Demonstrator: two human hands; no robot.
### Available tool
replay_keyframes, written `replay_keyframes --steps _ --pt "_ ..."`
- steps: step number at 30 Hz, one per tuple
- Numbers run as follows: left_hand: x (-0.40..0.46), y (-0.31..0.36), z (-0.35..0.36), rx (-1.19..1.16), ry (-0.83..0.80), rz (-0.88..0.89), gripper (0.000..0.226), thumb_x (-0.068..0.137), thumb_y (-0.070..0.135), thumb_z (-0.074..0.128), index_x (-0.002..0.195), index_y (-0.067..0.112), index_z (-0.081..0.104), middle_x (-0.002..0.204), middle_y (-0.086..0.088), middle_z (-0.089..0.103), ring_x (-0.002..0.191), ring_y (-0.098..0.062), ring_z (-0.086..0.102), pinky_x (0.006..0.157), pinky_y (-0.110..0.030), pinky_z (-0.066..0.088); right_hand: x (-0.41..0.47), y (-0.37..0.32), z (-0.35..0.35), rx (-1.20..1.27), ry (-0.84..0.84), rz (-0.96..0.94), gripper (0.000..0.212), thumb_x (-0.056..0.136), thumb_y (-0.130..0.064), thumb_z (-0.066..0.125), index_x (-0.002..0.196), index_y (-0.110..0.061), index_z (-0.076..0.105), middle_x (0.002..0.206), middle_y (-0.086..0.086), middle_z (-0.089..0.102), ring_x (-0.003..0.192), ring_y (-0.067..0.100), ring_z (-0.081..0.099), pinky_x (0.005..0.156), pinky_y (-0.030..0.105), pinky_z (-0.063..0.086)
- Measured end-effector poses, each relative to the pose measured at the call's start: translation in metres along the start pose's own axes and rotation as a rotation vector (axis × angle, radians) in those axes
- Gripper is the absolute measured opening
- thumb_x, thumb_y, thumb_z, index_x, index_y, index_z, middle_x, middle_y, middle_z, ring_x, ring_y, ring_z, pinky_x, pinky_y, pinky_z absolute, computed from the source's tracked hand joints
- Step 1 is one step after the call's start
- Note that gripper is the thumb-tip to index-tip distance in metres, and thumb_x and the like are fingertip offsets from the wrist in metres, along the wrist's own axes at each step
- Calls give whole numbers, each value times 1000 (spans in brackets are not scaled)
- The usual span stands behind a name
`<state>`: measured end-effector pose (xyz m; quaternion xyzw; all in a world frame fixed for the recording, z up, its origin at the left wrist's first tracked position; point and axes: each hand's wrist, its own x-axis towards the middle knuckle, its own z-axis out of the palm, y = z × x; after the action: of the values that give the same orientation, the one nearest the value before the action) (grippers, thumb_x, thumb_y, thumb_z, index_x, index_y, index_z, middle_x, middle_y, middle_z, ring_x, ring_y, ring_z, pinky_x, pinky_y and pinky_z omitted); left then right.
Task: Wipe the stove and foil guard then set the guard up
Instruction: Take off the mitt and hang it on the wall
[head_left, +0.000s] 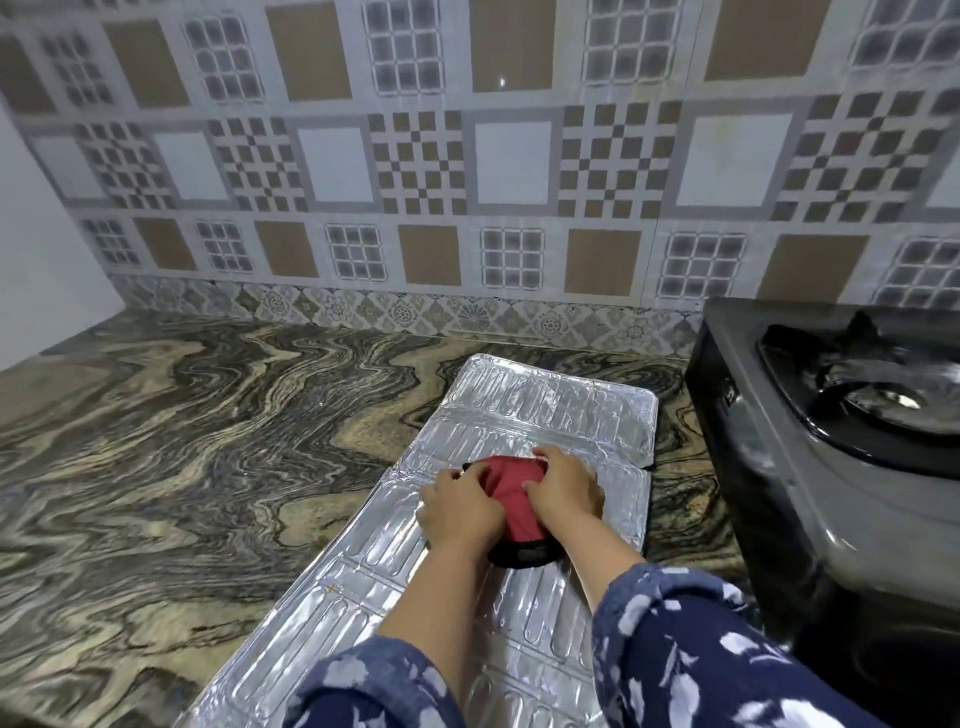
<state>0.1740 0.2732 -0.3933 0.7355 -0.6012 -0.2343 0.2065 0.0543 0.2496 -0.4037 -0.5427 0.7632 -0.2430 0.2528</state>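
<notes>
Foil guard (519, 457) lies flat, unfolded, on the marbled countertop (182, 441), just left of the black stove (810, 467); far end toward the tiled wall (467, 156). Red cloth (511, 493) with dark edge sits on the guard's middle panel. 2 hands on it: left hand (460, 512) and right hand (563, 488), fingers curled down, gripping the cloth from either side. Blue patterned sleeves (675, 649) at the near edge.
</notes>
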Motion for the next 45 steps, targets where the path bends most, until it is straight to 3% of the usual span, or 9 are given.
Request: replay_keyframes --steps 2,7,13,18,21,23,28,38,45 --pt "1 -5 2 -38 23 37 52 81 18 56 131 33 52 129 -5 57 120 -29 52 99 -37 44 0 1 3 -42 7 -44 37 88 -23 63 123 -33 58 128 1 58 121 29 47 102 38 36" --pt "7 -9 3 -305 -13 16 47 83 2 55 125 21 60 124 -3 65 115 -23 59 97 -28 45 4 -3 4 105 49 23 28 84 -10 59 82 -35 71 109 -6 71 109 23 61 94 26 45" --pt "9 0 -11 -610 56 81 45 78 -2 50 114 19 67 109 -5 71 103 -23 65 94 -42 51 4 -22 -25 493 30 -13 26 87 -2 59 98 -19 74 106 3 71 96 18 62 78 23 44" --pt "7 45 -60 -767 57 227 51 82 -14 46 119 17 65 115 2 67 107 -12 62 100 -32 48 7 -54 -79 832 -24 7 31 79 -1 70 103 -21 72 111 7 69 102 24 64 95 38 52" --pt "13 81 -91 -804 61 294 46 86 -12 46 114 17 68 119 -4 67 110 -17 62 100 -41 49 11 -80 -127 980 -128 -36 36 81 8 66 113 -10 69 107 13 67 89 23 64 80 28 56" --pt "20 105 -107 -822 85 323 47 85 -12 48 114 19 68 120 -7 67 110 -19 63 98 -44 50 13 -95 -162 916 -113 -109 40 80 9 66 116 -9 68 104 12 68 84 20 64 72 25 56" --pt "35 178 -143 -809 201 474 47 83 -9 56 119 20 64 118 1 59 106 -12 60 97 -32 50 39 -126 -238 759 92 -338 42 77 8 70 113 -14 70 114 7 69 104 21 64 96 35 52" --pt "124 331 -180 -757 386 743 46 85 -3 60 121 25 63 108 16 51 108 -16 59 97 -38 51 142 -177 -366 484 511 -628 33 81 -1 69 107 -21 73 109 -5 69 96 7 60 90 18 46" --pt "192 433 -213 -756 524 913 48 85 -4 60 125 23 60 114 14 47 108 -15 57 99 -35 50 224 -219 -446 394 744 -785 35 83 0 67 113 -18 70 120 2 67 113 18 59 99 20 41"
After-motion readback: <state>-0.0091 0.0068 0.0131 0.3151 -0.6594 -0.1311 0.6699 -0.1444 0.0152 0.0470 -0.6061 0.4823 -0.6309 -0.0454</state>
